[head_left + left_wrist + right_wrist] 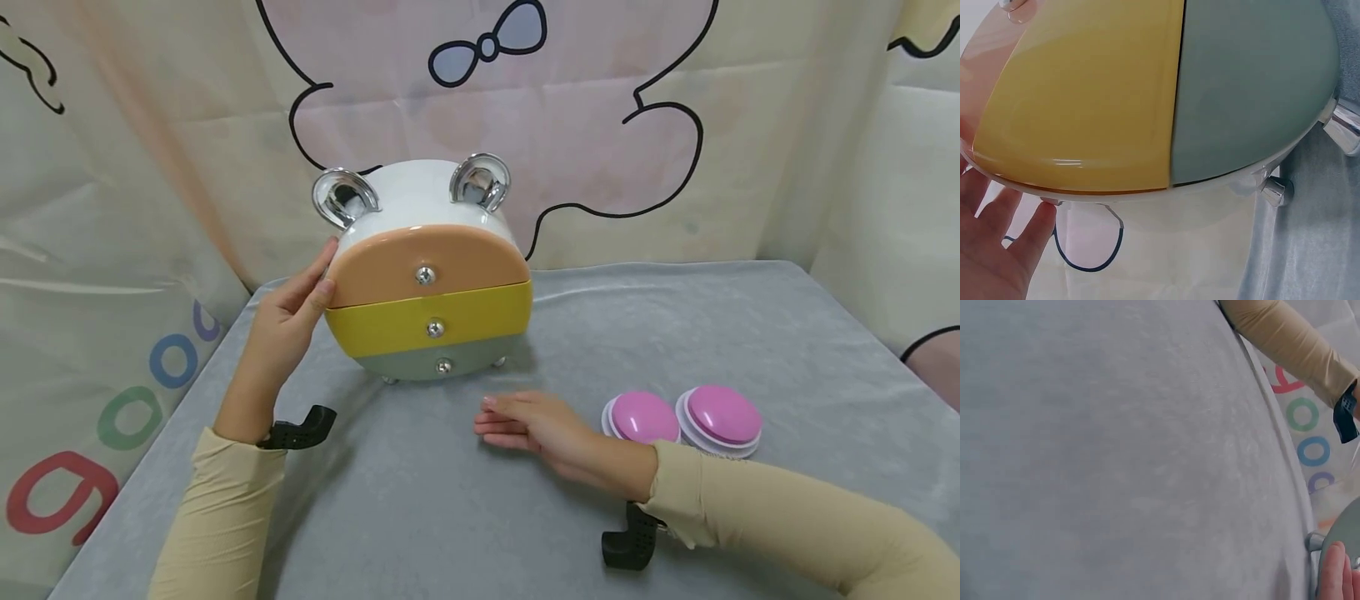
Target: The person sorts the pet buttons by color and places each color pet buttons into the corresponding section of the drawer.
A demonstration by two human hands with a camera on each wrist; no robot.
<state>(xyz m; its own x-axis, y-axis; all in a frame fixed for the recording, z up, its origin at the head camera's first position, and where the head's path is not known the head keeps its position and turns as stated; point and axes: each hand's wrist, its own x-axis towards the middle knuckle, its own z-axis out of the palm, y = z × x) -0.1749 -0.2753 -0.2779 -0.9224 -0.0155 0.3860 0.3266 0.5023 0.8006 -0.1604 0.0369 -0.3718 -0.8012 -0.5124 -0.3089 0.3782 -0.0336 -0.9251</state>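
The left hand (pixel 288 312) is being held raised at the left side of the drawer box (pixel 487 258), its fingers being spread slightly apart and pressed against the box's side, the thumb being laid by the front edge. The right hand (pixel 536 429) is being held low over the desk (pixel 450 525), its fingers being stretched out together, nothing being gripped. The box is being placed just beyond these fingers and apart from them, its 3 closed drawer fronts (pixel 480 318) being turned towards the head camera. The back of the box is being hidden. Of 2 pink buttons (pixel 720 414), the left is being partly covered by the right sleeve (pixel 795 508). In the right wrist view, fingers and box are being cut off at the corner.
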